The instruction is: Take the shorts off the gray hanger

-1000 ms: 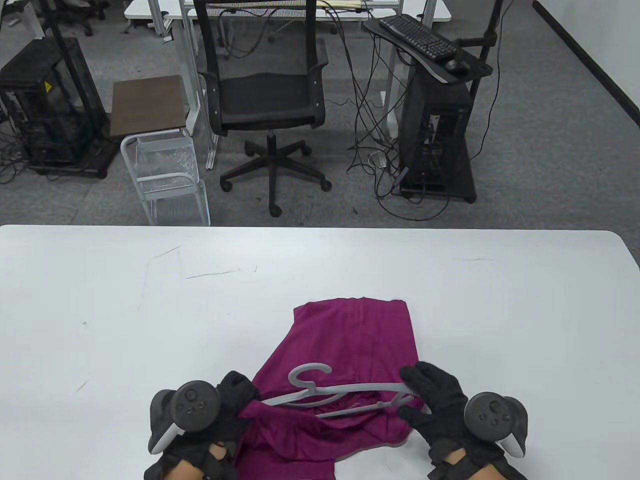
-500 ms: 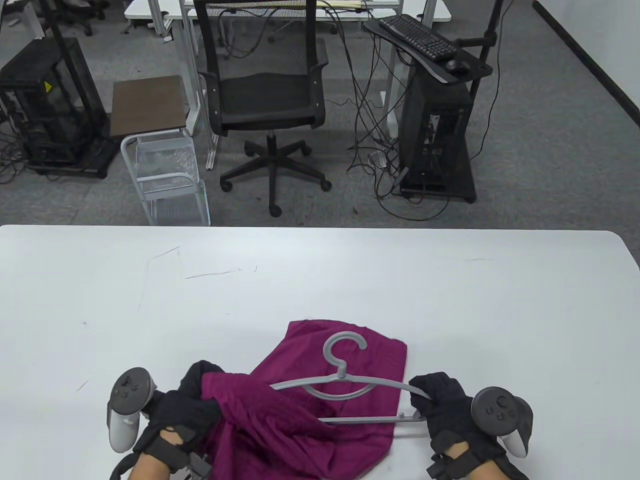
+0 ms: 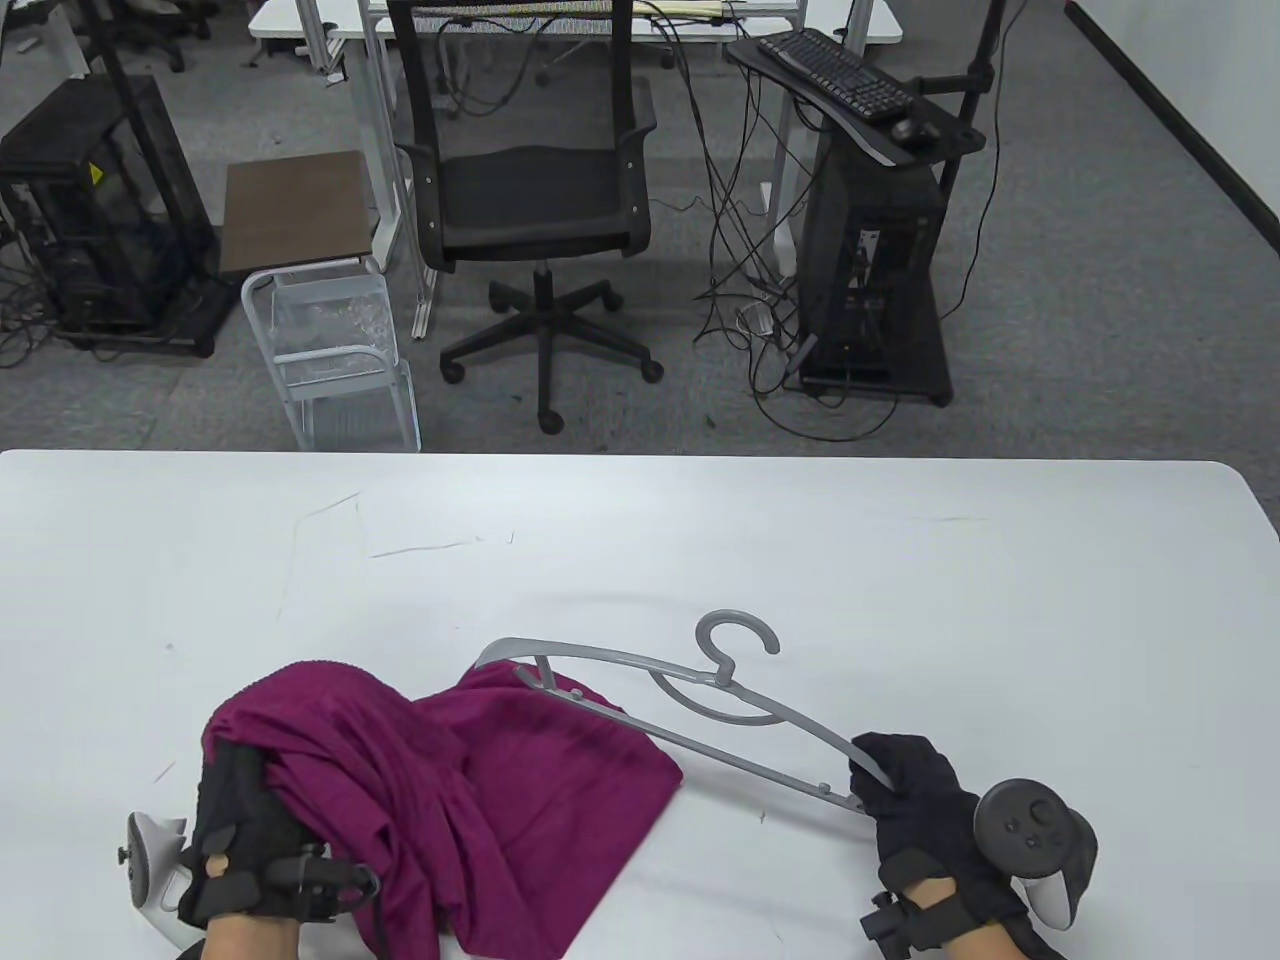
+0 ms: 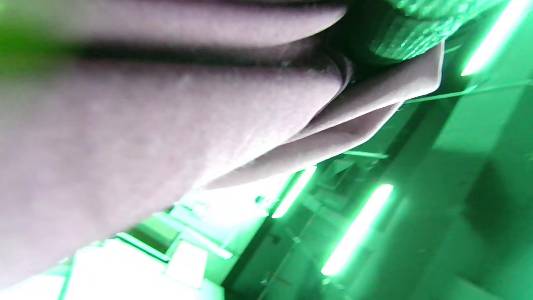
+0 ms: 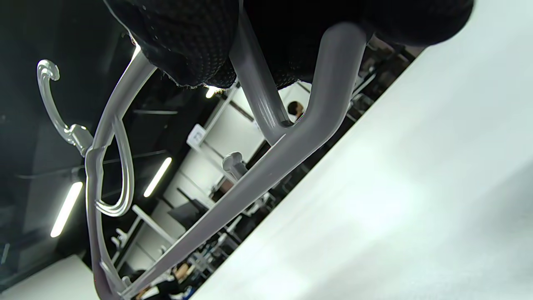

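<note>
The magenta shorts [image 3: 470, 770] lie bunched on the white table [image 3: 900, 560] at the front left, draped over my left hand [image 3: 235, 800], which grips them. In the left wrist view the cloth [image 4: 166, 125] fills most of the picture with a green cast. The gray hanger [image 3: 690, 700] is tilted, its hook [image 3: 738, 635] pointing away. Its left tip lies over the shorts' far edge; whether it touches them I cannot tell. My right hand [image 3: 905, 785] grips the hanger's right end, also shown in the right wrist view [image 5: 266, 108].
The table's far edge runs across the middle of the table view. Beyond it stand an office chair [image 3: 535, 190], a small side cart [image 3: 310, 290] and a computer stand [image 3: 875, 220] with cables on the floor.
My left hand pulled the shorts to the left and off the hanger's bar. My right hand moved the hanger right and away, tilting it; the hanger is now bare.
</note>
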Motion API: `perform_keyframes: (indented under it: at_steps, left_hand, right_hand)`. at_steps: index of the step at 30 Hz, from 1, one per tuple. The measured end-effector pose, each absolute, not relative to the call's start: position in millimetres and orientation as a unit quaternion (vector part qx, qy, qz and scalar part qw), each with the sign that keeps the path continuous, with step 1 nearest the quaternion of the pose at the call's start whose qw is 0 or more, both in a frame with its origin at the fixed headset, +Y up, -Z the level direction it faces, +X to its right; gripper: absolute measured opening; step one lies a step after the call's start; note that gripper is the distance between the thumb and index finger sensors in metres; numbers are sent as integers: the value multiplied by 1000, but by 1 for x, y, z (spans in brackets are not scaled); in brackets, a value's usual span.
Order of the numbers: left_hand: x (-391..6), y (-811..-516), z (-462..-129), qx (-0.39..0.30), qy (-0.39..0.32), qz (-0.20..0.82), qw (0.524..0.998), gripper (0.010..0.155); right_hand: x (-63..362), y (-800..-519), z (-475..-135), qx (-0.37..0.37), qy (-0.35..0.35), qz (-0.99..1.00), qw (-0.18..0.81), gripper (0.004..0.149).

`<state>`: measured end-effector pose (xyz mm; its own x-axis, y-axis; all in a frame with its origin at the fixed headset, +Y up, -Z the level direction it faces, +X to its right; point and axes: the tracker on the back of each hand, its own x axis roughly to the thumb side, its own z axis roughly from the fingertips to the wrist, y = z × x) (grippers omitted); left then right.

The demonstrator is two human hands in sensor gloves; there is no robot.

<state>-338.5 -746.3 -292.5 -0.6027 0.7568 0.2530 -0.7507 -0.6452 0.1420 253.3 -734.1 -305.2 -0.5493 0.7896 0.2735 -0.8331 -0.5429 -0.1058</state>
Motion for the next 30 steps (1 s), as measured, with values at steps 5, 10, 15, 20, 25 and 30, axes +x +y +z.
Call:
perform_keyframes:
  at_steps: [5,10,15,20,25,30]
  left_hand:
    - [-347,-731,-286,223,-15,850,478,62]
    - [-337,-730,-290,157,24,761,629,65]
    - [-312,-755,-305,1,106,661,743,68]
    - [-279,-777,-320,-226,53,459,858,111]
    - [-260,-779,-324,-254,48,360,897,123]
    - [-267,-776,-323,-237,29,410,880,119]
  right_hand:
    - [256,-733,-303,85,-127,870,469,45]
    - [259,-734,-303,66,-127,861,489,46]
    - [260,-735,-302,53,-124,860,491,47]
    - [260,-734,-302,49,-122,859,496,48]
    - [259,-734,-301,49,-118,857,499,48]
    - [259,-735,-301,50,-115,857,500,50]
